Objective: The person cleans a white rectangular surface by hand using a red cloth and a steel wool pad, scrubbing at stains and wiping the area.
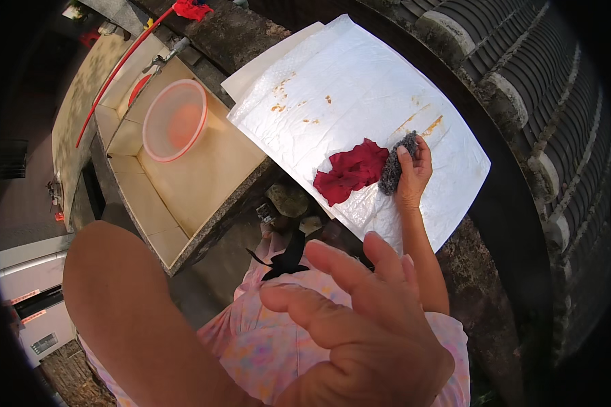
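My right hand [415,175] grips a dark grey scouring pad [398,165], its fingers and thumb closed around the pad's right side. The pad rests on a silvery white plastic-covered sheet [356,86], close to orange-brown stains [432,125]. Left of the pad, a crumpled dark red cloth [351,172] lies on the same sheet, near its lower left edge. My left hand [361,325] is raised close to the camera, in front of my patterned pink clothing. Its fingers are spread and bent, with nothing seen between them. More orange-brown spots [278,108] mark the sheet's upper left.
A tiled stone sink [203,213] stands left of the sheet, holding a translucent plastic basin with a pink rim [203,127]. A metal tap [170,53] and a red hose [113,76] are at its far end. Ridged roof tiles [545,86] lie to the right.
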Motion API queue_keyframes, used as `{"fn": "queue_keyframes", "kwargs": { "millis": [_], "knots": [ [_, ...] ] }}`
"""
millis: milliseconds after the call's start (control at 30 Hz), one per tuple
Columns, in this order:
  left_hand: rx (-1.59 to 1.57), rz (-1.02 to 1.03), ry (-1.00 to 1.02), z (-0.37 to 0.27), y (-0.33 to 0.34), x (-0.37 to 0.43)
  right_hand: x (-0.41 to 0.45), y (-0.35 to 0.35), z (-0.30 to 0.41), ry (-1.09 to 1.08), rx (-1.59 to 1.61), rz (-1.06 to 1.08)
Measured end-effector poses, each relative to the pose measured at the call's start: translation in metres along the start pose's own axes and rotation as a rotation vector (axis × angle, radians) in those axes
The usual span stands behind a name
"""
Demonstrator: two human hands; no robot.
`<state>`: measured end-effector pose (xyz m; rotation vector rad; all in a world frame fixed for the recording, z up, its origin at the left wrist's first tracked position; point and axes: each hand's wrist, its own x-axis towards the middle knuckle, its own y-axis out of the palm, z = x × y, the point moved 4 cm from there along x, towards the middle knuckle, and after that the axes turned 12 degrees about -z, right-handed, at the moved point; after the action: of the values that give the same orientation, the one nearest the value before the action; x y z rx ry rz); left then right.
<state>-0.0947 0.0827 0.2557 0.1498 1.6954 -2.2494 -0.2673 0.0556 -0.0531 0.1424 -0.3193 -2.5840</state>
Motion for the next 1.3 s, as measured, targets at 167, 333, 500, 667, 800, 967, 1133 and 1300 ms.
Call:
{"fn": "queue_keyframes", "kwargs": {
  "millis": [167,333,500,667,800,967,1133,1300],
  "knots": [
    [-0.065,-0.102,0.043,0.002,0.012,0.006,0.002,-0.009,0.003,-0.044,-0.043,-0.051],
    [-0.111,-0.135,0.046,0.002,0.025,0.007,-0.005,-0.004,0.003,-0.070,-0.035,-0.022],
    [-0.096,-0.152,0.010,0.009,0.025,0.005,0.000,0.000,0.008,-0.050,-0.058,-0.069],
    [-0.046,-0.159,-0.073,0.009,0.023,-0.001,0.001,-0.005,0.004,-0.022,-0.051,-0.051],
    [-0.042,-0.231,-0.203,0.011,0.020,-0.014,-0.001,-0.008,0.003,-0.019,-0.084,-0.057],
    [-0.133,-0.325,-0.355,0.035,0.023,-0.025,-0.004,0.006,0.007,-0.034,-0.056,-0.009],
    [-0.512,-0.398,-0.234,0.093,0.126,0.039,-0.002,0.004,0.023,0.025,-0.018,-0.101],
    [-1.152,-0.780,-0.363,0.063,0.190,0.063,-0.033,0.067,0.059,0.100,0.059,-0.066]
  ]
}}
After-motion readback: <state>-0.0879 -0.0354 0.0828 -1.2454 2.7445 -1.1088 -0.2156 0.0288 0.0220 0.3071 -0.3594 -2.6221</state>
